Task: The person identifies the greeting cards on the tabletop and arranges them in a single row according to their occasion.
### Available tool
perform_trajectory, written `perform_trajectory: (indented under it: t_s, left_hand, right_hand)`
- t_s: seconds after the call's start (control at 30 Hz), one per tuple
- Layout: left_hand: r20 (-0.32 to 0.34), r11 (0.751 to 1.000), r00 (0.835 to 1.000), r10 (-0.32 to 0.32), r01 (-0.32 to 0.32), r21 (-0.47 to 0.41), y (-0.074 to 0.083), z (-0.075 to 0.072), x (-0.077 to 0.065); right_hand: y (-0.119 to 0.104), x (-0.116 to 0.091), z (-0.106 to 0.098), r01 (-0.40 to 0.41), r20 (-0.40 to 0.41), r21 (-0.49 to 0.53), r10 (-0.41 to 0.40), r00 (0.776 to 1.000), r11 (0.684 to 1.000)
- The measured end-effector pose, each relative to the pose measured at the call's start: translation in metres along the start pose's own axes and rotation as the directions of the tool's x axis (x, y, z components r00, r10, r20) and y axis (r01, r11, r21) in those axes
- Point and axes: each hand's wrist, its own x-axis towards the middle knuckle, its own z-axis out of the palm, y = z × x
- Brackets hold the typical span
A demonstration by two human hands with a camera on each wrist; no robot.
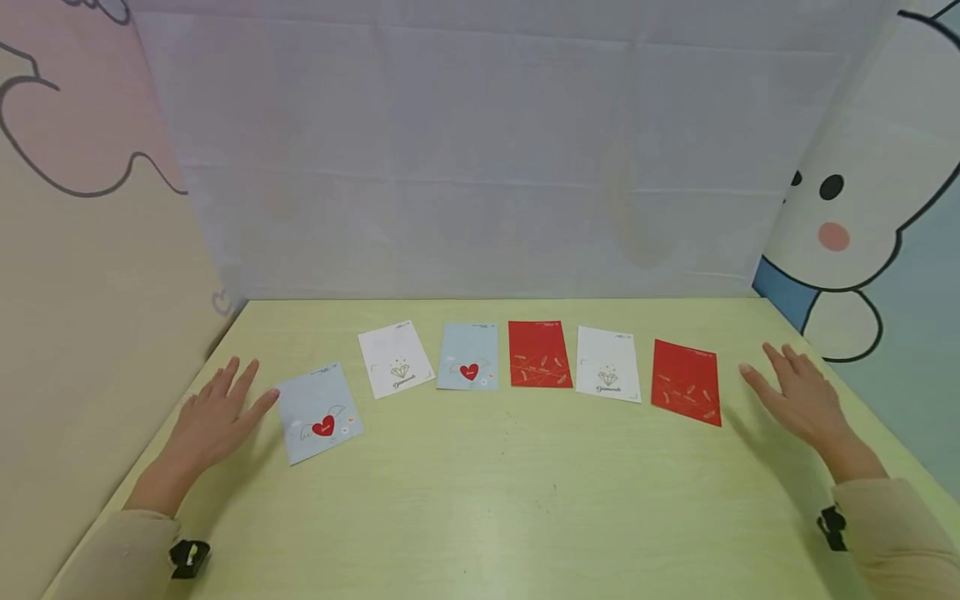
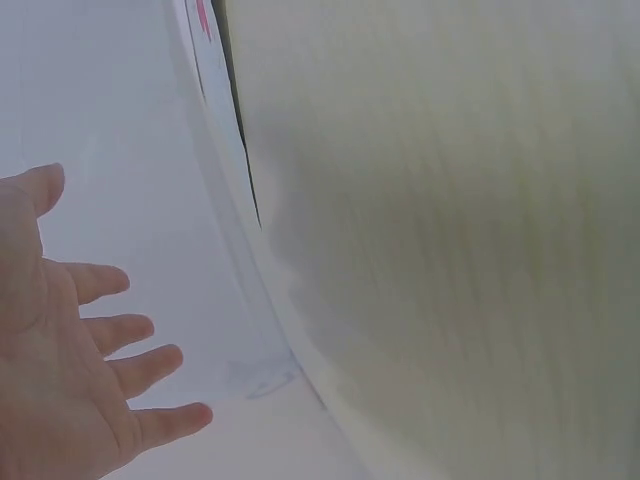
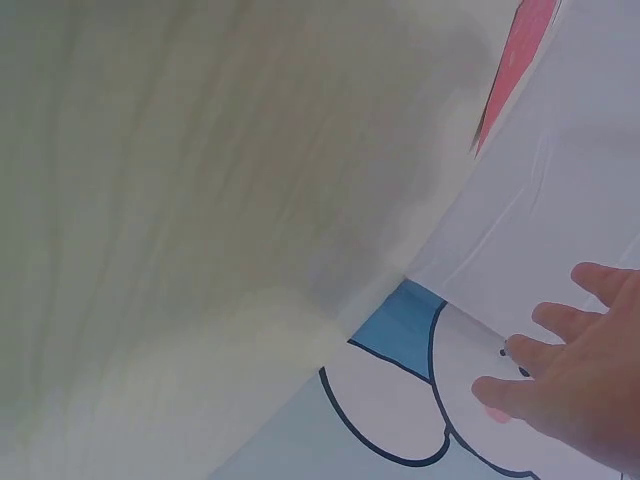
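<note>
Left grip (image 1: 206, 429) spread wide and empty, I have the end blue card (image 1: 321, 414) just right of it, lower left of the head frame, long axis tilting leftward at top, my right grip (image 1: 801, 404), also spread, well apart.

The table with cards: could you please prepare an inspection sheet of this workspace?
Surface: pale table, a few dark specks.
Job's things: arranged in an arc, left to right: light-blue card, white card, second light-blue card, red card, second white card, second red card.
Clutter: nothing seen.
Left hand: fingers spread, holding nothing; thumb tip at the first card's edge in the head view, contact unclear.
Right hand: fingers spread, holding nothing, apart from the last card.
Cables: nothing seen.
Surroundings: creased white sheet behind, cartoon-printed walls at both sides.
</note>
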Motion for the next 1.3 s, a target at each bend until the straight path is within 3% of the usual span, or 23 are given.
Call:
perform_trajectory:
  t_s: [0.23,0.37,0.43,0.5,0.57,0.67,0.77,0.83,0.9,1.0,1.1,1.2,1.3]
  left_hand:
    - [-0.052,0.991,0.999,-0.014,0.006,-0.136,0.0,-0.004,-0.003]
    - [-0.103,0.974,0.994,-0.038,0.014,-0.227,0.002,-0.004,-0.007]
    - [-0.122,0.957,0.991,-0.05,0.012,-0.291,0.004,-0.004,-0.008]
    - [-0.12,0.928,0.99,-0.069,0.02,-0.372,0.003,-0.004,-0.008]
    - [-0.103,0.889,0.99,-0.098,0.04,-0.457,-0.004,0.0,-0.005]
    - [-0.073,0.822,0.984,-0.16,0.092,-0.562,-0.027,0.015,0.002]
    - [-0.059,0.764,0.982,-0.179,0.1,-0.638,-0.054,0.036,0.009]
    - [-0.054,0.748,0.984,-0.167,0.091,-0.658,-0.068,0.047,0.012]
    - [-0.04,0.732,0.988,-0.152,0.086,-0.676,-0.076,0.054,0.013]
    - [-0.008,0.712,0.989,-0.145,0.098,-0.695,-0.078,0.056,0.012]
    - [0.024,0.658,0.989,-0.147,0.116,-0.744,-0.069,0.049,0.007]
    - [0.061,0.618,0.987,-0.146,0.139,-0.774,-0.052,0.037,0.0]
    - [0.094,0.63,0.987,-0.132,0.156,-0.76,-0.033,0.022,-0.007]
  right_hand:
    - [0.001,-0.002,0.001,-0.001,-0.062,0.228,0.016,0.998,0.974]
    - [0.017,0.003,0.009,-0.105,-0.051,0.321,0.128,0.99,0.941]
    - [0.031,0.007,0.015,-0.14,-0.034,0.405,0.167,0.985,0.904]
    - [0.043,0.01,0.022,-0.166,-0.038,0.495,0.212,0.977,0.853]
    - [0.054,0.013,0.028,-0.146,-0.04,0.619,0.217,0.975,0.771]
    - [0.059,0.014,0.034,-0.127,-0.007,0.807,0.225,0.974,0.576]
    - [0.049,0.01,0.031,-0.15,0.073,0.914,0.211,0.975,0.377]
    - [0.036,0.007,0.027,-0.184,0.122,0.939,0.218,0.968,0.29]
    - [0.022,0.003,0.021,-0.215,0.166,0.95,0.216,0.962,0.227]
    - [0.003,-0.002,0.014,-0.258,0.219,0.95,0.215,0.952,0.173]
    - [-0.011,-0.004,0.011,-0.301,0.265,0.941,0.217,0.939,0.154]
    - [-0.023,-0.005,0.009,-0.34,0.305,0.928,0.212,0.929,0.154]
    - [-0.034,-0.005,0.007,-0.368,0.342,0.918,0.178,0.923,0.144]
